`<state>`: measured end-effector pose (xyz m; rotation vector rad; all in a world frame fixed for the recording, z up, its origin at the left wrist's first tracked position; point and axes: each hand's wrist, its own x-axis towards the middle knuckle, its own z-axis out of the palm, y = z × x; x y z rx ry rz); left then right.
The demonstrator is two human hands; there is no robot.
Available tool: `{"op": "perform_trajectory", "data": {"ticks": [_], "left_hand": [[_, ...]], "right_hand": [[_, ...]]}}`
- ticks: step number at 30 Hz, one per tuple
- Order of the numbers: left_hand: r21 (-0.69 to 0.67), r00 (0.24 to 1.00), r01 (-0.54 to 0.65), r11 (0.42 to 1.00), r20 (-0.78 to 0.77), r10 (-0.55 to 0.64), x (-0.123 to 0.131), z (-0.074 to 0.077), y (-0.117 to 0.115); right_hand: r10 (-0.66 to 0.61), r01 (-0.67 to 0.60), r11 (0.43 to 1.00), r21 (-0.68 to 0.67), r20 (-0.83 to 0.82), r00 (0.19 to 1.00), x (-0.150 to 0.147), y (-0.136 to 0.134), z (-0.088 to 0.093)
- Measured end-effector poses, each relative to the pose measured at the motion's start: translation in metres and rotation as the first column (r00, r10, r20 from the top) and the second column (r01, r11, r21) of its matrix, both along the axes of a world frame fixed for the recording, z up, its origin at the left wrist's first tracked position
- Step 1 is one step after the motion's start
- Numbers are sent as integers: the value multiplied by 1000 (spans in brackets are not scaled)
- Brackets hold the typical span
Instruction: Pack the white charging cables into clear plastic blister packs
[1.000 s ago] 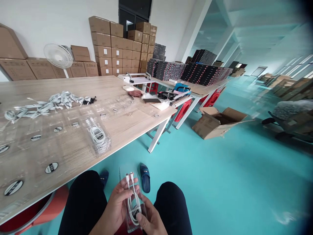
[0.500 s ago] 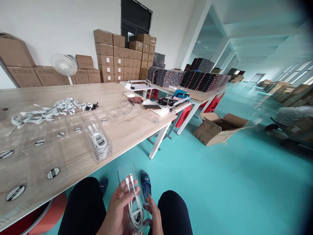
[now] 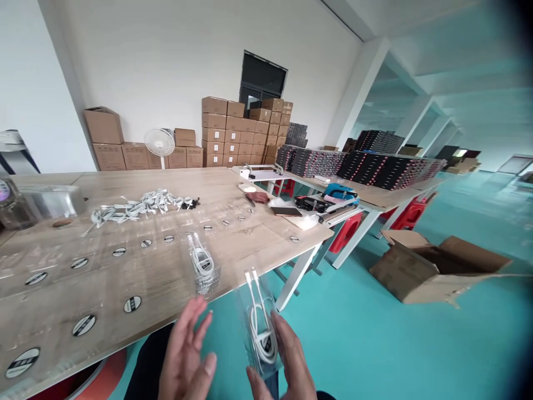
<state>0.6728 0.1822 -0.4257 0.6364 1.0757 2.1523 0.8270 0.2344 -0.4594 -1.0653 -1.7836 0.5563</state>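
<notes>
My right hand (image 3: 287, 361) grips a clear plastic pack (image 3: 260, 328) with a coiled white cable inside, held upright beyond the table's front edge. My left hand (image 3: 187, 355) hovers to the left of the pack with its fingers spread and nothing in it. On the wooden table (image 3: 175, 278), a small stack of similar packed cables (image 3: 202, 264) lies near the front edge. Behind it lies a row of flat clear packs with round dark labels (image 3: 133, 304). A pile of loose white cables (image 3: 137, 205) is spread farther back.
A clear jar (image 3: 12, 205) and a clear tray (image 3: 52, 201) stand at the table's left. A phone (image 3: 286, 211) lies at its right end. An open cardboard box (image 3: 437, 269) sits on the teal floor. Stacked cartons (image 3: 233, 133) and a fan (image 3: 159, 143) line the wall.
My left hand has let go of the pack and opened. My right hand has lifted the pack up toward the table edge. My head has tilted up and turned left.
</notes>
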Motion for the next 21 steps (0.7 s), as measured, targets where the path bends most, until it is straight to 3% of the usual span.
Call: {"op": "perform_trajectory", "data": {"ticks": [5, 10, 13, 16, 21], "left_hand": [[-191, 987, -159, 969, -6, 161, -49, 11, 23], [-251, 990, -143, 958, -48, 135, -80, 16, 65], [-254, 996, -83, 964, -39, 75, -83, 17, 79], [-249, 999, -40, 968, -38, 32, -81, 19, 83], [-284, 997, 1, 959, -72, -22, -81, 23, 85]], "right_hand": [[142, -144, 989, 21, 79, 987, -53, 40, 65], [229, -224, 973, -49, 216, 949, -113, 62, 113], [260, -230, 964, -130, 317, 912, -130, 68, 124], [312, -273, 948, -162, 314, 897, -130, 69, 129], [333, -318, 943, -97, 225, 916, -119, 78, 116]]}}
